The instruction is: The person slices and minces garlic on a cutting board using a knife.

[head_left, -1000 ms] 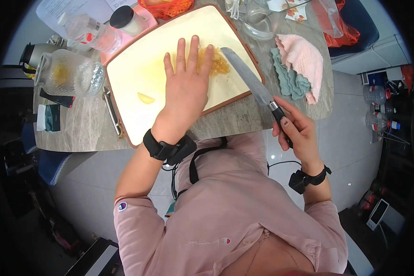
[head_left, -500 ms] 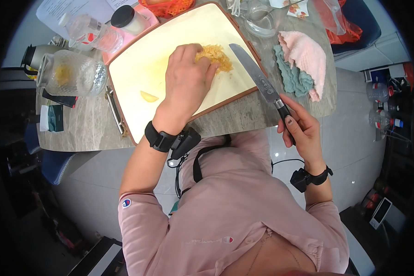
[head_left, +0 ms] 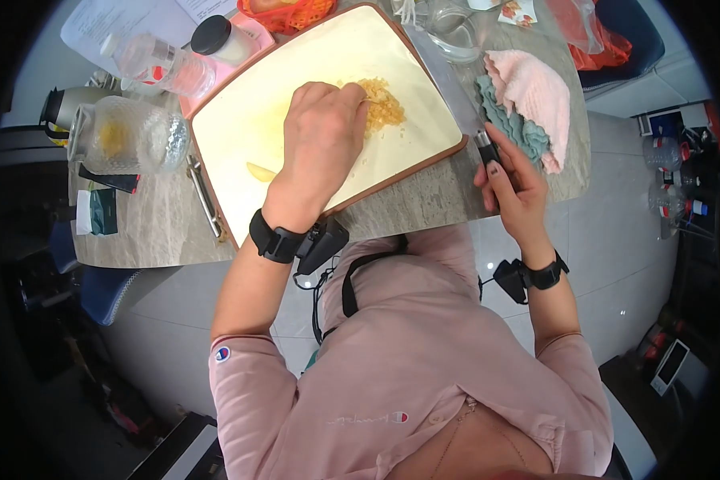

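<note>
My right hand (head_left: pixel 514 180) grips a kitchen knife (head_left: pixel 451 90) by its black handle. The blade points away from me, along the right edge of the cutting board (head_left: pixel 408 160). Over the middle of the board, my left hand (head_left: pixel 322 132) is closed with its fingers bunched at a heap of finely chopped yellow food (head_left: pixel 386 108). What lies between those fingertips is hidden. A pale yellow slice (head_left: pixel 259 172) rests on the board, left of my left wrist.
A glass pitcher (head_left: pixel 128 136), plastic bottle (head_left: pixel 156 64) and black-lidded jar (head_left: pixel 222 38) stand left of the board. A metal peeler-like tool (head_left: pixel 205 196) lies beside it. Pink (head_left: pixel 536 88) and green (head_left: pixel 510 120) cloths lie right of the knife. A glass bowl (head_left: pixel 454 36) stands behind.
The knife has shifted away from me and now runs along the board's right edge. My left fingers have drawn together and moved slightly left, showing more of the chopped heap.
</note>
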Demonstrator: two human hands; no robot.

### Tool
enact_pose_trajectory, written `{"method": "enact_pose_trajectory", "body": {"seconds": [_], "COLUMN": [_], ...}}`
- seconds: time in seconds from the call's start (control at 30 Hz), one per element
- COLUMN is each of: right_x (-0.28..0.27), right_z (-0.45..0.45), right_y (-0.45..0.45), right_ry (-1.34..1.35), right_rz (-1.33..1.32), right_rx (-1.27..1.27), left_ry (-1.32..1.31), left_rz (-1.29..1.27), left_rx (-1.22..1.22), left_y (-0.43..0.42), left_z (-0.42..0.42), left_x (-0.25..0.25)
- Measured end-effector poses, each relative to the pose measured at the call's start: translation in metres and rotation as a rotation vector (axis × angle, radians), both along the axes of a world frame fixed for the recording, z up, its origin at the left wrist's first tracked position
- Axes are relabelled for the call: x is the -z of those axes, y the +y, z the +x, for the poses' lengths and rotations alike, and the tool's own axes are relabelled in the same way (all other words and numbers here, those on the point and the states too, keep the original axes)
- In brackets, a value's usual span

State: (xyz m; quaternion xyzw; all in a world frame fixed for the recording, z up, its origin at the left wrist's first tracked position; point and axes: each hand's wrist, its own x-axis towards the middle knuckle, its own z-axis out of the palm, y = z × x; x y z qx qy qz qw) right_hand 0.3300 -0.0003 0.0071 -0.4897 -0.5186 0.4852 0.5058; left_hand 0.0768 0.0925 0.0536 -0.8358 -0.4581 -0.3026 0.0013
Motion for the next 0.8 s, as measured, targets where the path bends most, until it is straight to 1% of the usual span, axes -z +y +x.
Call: {"method": "enact_pose_trajectory", "body": {"seconds": [0.1, 0.17, 0.3, 0.37, 0.4, 0.5, 0.57, 0.67, 0.77, 0.8], "right_x": [0.011, 0.011, 0.013, 0.013, 0.013, 0.011, 0.011, 0.011, 0.009, 0.010], "right_z": [-0.002, -0.001, -0.001, -0.001, -0.001, 0.001, -0.002, -0.003, -0.001, 0.000], "right_y": [0.011, 0.008, 0.006, 0.005, 0.005, 0.002, 0.003, 0.004, 0.003, 0.003], "right_ry": [0.008, -0.070, -0.248, -0.262, -0.269, -0.236, -0.222, -0.225, -0.266, -0.285], "right_rz": [0.054, 0.071, 0.167, 0.160, 0.159, 0.028, 0.073, 0.114, 0.104, 0.094], "right_rx": [0.003, -0.007, -0.023, -0.019, -0.017, -0.039, -0.022, -0.011, -0.020, -0.024], "left_ry": [-0.034, -0.051, 0.022, 0.015, 0.014, 0.022, 0.034, -0.070, -0.079, -0.023], "left_rz": [0.091, 0.128, -0.062, -0.142, -0.110, -0.007, 0.071, -0.060, -0.284, -0.311], "left_rx": [0.040, 0.046, 0.028, 0.029, 0.033, 0.039, 0.036, 0.008, -0.226, -0.258], "left_y": [0.004, 0.006, 0.004, 0.003, 0.004, 0.008, 0.008, 0.004, -0.003, -0.007], "left_z": [0.001, 0.001, -0.001, 0.001, 0.002, 0.001, -0.001, -0.017, -0.041, -0.049], "left_x": [0.001, 0.003, -0.001, -0.004, -0.003, 0.003, 0.004, 0.002, -0.011, -0.015]}}
